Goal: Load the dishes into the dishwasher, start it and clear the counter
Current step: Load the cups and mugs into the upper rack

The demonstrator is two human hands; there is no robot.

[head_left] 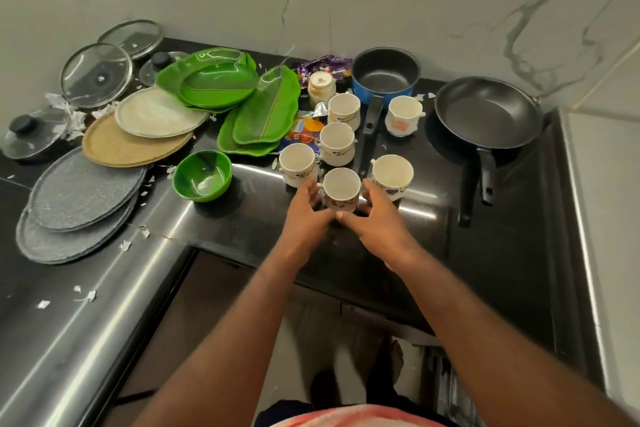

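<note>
Both hands are brought together round the nearest cup (341,188) on the dark surface (249,218); the left hand (306,211) curls against its left side by the handle, the right hand (379,216) curls against its right side, and the thumbs nearly meet in front of it; the cup stands upright between the fingers. Just beyond the left fingers stands a second cup (298,163); just beyond the right fingers a third cup (393,174); three further cups (337,143) stand behind these. A green bowl (202,176) sits to the left of the left hand; leaf-shaped green plates (266,113) lie beyond it; a frying pan (488,111) lies well off beyond the right hand, a blue saucepan (386,74) farther back.
</note>
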